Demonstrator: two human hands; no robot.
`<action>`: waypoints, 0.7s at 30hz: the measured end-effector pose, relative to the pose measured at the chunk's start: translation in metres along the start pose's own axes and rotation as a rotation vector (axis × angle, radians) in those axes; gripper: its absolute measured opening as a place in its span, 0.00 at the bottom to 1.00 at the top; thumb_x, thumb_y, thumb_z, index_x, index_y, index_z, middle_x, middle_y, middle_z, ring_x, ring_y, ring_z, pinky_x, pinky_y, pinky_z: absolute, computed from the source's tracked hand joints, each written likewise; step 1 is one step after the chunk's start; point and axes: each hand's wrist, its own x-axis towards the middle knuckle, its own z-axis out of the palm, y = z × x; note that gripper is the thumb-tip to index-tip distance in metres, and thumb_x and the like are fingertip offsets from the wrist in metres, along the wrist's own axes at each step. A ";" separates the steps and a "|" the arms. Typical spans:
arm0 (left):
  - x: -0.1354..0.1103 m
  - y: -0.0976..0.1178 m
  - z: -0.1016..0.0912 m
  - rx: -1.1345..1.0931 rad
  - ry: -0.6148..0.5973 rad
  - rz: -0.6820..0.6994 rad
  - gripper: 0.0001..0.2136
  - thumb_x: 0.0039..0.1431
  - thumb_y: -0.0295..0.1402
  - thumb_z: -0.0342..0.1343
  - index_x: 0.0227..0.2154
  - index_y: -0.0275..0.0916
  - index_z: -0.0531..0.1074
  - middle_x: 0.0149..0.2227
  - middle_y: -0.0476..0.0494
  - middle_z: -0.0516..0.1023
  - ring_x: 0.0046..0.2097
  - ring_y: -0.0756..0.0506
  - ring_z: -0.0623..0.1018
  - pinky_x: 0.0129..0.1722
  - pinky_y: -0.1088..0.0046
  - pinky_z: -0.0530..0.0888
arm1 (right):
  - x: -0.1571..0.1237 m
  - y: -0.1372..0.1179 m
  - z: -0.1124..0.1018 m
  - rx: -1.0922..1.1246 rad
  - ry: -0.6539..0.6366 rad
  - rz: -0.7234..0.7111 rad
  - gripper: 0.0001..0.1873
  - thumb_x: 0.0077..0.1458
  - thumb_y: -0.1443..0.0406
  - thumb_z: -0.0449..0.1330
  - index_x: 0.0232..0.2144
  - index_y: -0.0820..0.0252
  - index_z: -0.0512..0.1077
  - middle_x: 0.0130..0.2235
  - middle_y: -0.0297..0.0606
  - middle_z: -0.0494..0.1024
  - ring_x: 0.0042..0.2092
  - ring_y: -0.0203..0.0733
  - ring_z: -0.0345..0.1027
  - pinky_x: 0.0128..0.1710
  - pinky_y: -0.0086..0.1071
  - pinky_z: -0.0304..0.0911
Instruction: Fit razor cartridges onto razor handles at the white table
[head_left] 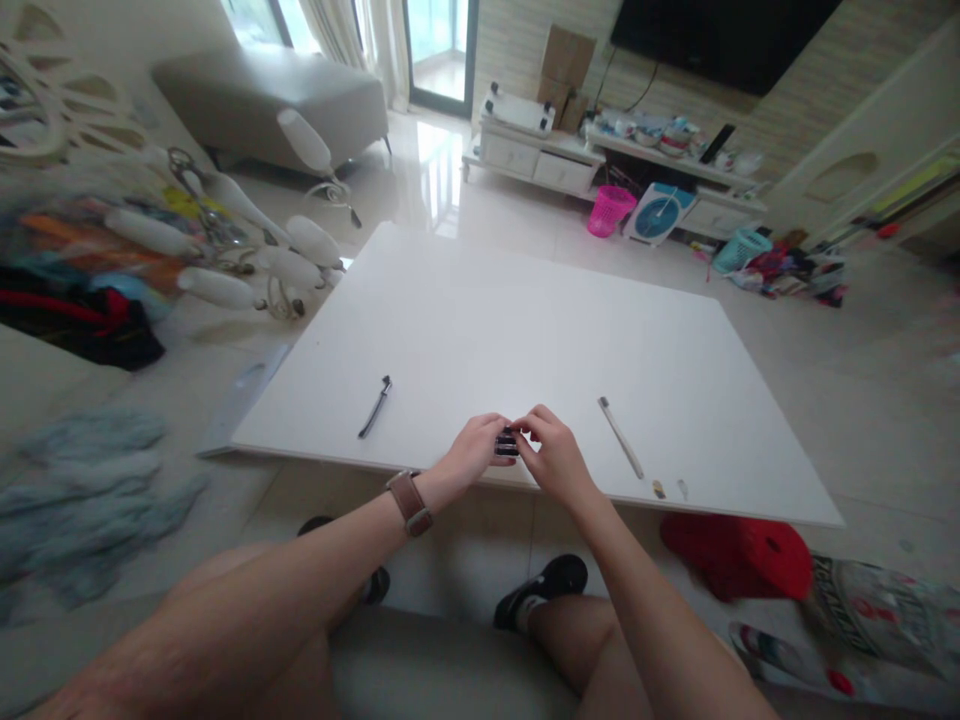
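My left hand (474,452) and my right hand (553,456) meet over the near edge of a white board (525,330) lying on the floor. Both pinch a small dark object (507,443) between their fingertips; I cannot make out what it is. A brown watch strap sits on my left wrist. A black toothbrush (375,407) lies on the board to the left of my hands. A light-coloured toothbrush (620,436) lies to their right, with two tiny pieces (670,489) near its end.
A red object (739,556) and a printed bag (877,605) lie on the floor at the right. A chandelier with white lamps (247,250) and clutter lie left. A pink basket (609,210), a fan and a TV cabinet stand at the back.
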 end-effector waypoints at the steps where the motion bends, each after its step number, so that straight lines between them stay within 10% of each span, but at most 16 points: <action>1: 0.000 0.000 0.000 0.005 -0.004 -0.002 0.08 0.59 0.31 0.50 0.31 0.33 0.70 0.32 0.39 0.74 0.33 0.47 0.76 0.34 0.66 0.79 | 0.000 0.000 0.000 0.002 0.001 0.002 0.09 0.58 0.75 0.58 0.35 0.58 0.73 0.35 0.36 0.69 0.37 0.41 0.66 0.37 0.32 0.61; 21: -0.001 0.000 -0.001 0.028 -0.005 -0.017 0.08 0.59 0.29 0.49 0.30 0.33 0.71 0.31 0.39 0.73 0.33 0.46 0.75 0.34 0.65 0.79 | 0.001 0.003 0.000 0.061 -0.004 0.054 0.08 0.57 0.75 0.59 0.33 0.59 0.75 0.32 0.34 0.69 0.33 0.38 0.65 0.34 0.31 0.61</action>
